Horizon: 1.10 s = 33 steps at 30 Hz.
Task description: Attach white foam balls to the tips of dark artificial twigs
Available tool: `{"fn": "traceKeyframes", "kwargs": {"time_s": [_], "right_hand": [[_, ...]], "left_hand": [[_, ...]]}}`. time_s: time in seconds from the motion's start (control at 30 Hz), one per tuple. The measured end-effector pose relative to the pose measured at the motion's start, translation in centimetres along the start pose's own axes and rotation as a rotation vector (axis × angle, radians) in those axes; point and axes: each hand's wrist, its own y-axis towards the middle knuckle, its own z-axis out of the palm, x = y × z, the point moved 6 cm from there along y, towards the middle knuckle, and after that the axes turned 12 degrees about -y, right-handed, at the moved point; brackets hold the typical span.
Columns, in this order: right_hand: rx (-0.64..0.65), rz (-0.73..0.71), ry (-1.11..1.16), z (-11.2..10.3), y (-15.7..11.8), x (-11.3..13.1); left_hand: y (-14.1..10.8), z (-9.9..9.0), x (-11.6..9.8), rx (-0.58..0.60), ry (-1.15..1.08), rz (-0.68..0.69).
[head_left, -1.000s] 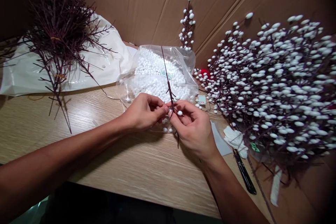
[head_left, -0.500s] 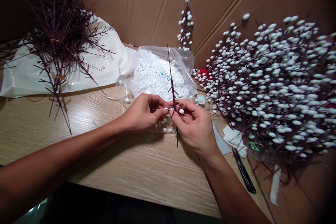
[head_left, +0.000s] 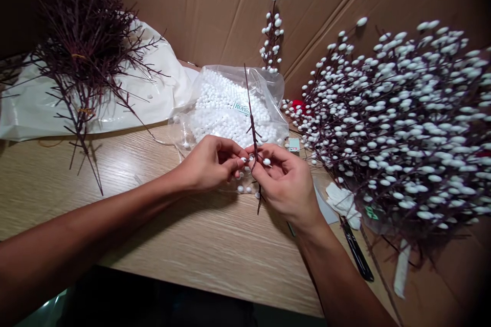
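Observation:
My right hand [head_left: 286,179] pinches a dark brown twig [head_left: 252,125] that stands nearly upright with short side shoots. A white bead [head_left: 266,162] shows at the fingers of that hand. Left of the twig, my left hand [head_left: 215,163] holds a small white bead [head_left: 243,160] between thumb and forefinger, with the fingertips of both hands almost touching. Just behind the hands lies a clear plastic bag [head_left: 230,107] full of white beads. A few loose beads [head_left: 240,189] show below the fingers.
Bare dark twigs [head_left: 82,36] lie on a white plastic bag [head_left: 153,97] at the left. A large bunch of white-tipped twigs [head_left: 399,127] fills the right. A black-handled tool [head_left: 357,250] and crumpled white tissue [head_left: 342,202] lie on the right. Cardboard [head_left: 218,5] stands behind the wooden table [head_left: 215,245].
Both hands keep nearly the same place and grip. The view has shifted very slightly.

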Motion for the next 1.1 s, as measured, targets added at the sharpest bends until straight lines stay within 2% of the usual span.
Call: {"fn": "traceKeyframes", "kwargs": {"time_s": [0.13,0.37,0.7,0.97,1.1], "right_hand": [[-0.001,-0.078,-0.044,-0.04,-0.06,0.65],[0.035,-0.082,-0.054,0.35,-0.31,0.56],[-0.005,-0.149,-0.246,0.6,-0.85,0.78],[0.028,-0.071,-0.074,0.05,-0.19,0.37],[0.034,-0.087,-0.075,-0.19,-0.04,0.47]], "left_hand": [[0.04,-0.12,-0.07,-0.018,0.03,-0.001],[-0.07,-0.18,-0.07,-0.017,0.091,0.043],[-0.29,-0.1,-0.27,-0.068,0.243,0.031],[-0.22,0.02,-0.24,-0.052,0.112,-0.051],[-0.15,-0.1,-0.2,-0.049,0.061,-0.078]]}}
